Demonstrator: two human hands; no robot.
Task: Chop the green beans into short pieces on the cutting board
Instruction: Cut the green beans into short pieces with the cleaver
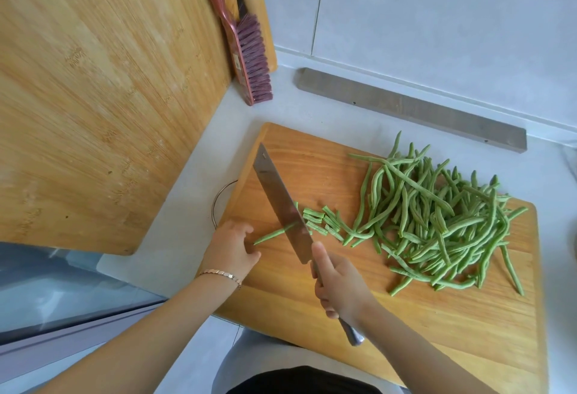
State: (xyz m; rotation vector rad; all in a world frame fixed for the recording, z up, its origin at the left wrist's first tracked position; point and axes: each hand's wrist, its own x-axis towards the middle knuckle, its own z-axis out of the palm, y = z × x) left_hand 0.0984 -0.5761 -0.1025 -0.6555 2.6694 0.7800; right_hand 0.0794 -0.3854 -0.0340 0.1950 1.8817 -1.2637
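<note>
Knife (281, 203) down across one bean (271, 235) on the board (406, 331).
Right hand (340, 284) is wrapped round the knife handle, one finger stretched up against the blade. The blade crosses the bean just ahead of that grip. Left hand (231, 247) sits at the bean's left tip with fingers curled; can't tell if it pinches the tip or only touches it. Board holds everything: cut pieces (318, 220) just right of the blade, uncut pile (437, 222) further right of the grip.
</note>
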